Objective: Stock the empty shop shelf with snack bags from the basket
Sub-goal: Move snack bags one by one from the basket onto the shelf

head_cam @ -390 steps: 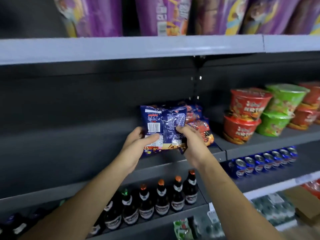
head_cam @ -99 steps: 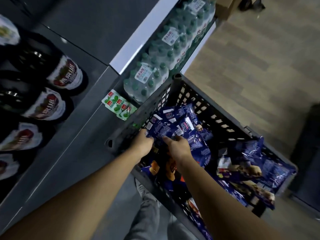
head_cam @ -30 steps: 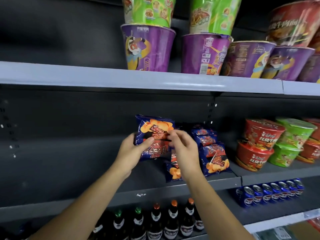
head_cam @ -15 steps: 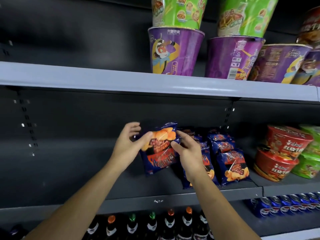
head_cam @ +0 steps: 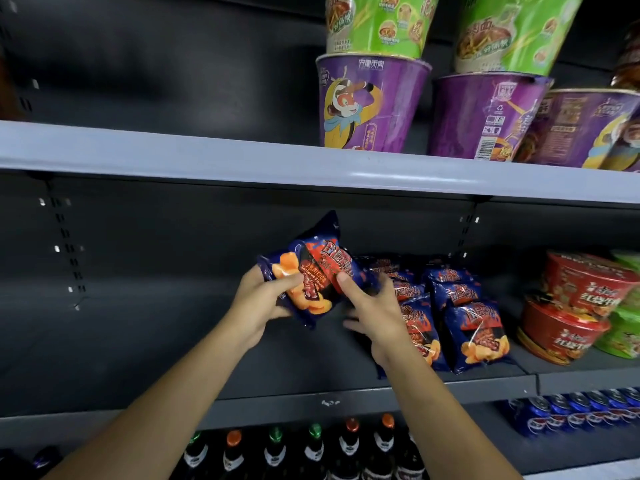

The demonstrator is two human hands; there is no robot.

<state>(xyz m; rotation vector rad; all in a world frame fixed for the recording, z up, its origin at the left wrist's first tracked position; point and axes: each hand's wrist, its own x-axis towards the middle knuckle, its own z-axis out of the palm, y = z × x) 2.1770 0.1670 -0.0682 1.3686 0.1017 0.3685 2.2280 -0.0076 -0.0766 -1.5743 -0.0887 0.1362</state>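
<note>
Since half a second ago the bag (head_cam: pixel 311 282) has tipped further over, one corner now pointing up, and the right grip (head_cam: pixel 375 311) has left its edge.

At the far left of the frame a slotted upright (head_cam: pixel 65 251) runs down the dark back panel. The shelf (head_cam: pixel 138 341) is dark grey, its left and middle stretch bare. At centre the left grip (head_cam: pixel 258 303) pinches the bag, thumb across its front and fingers behind, holding it tilted above the shelf. The right grip is spread, only its forefinger touching the bag's front. Just right of it, stocked bags (head_cam: pixel 476 336) stand upright in rows, front to back. Farther right, on the next section of shelf, sit stacked red bowls (head_cam: pixel 568 323) and green bowls (head_cam: pixel 623 336).

In the upper part of the frame, a pale grey upper shelf (head_cam: pixel 207 157) carries purple cups (head_cam: pixel 367 102) with green cups (head_cam: pixel 377 26) stacked on them. Along the bottom, bottles (head_cam: pixel 315 448) stand below the shelf, with blue cans (head_cam: pixel 571 410) at lower right.
</note>
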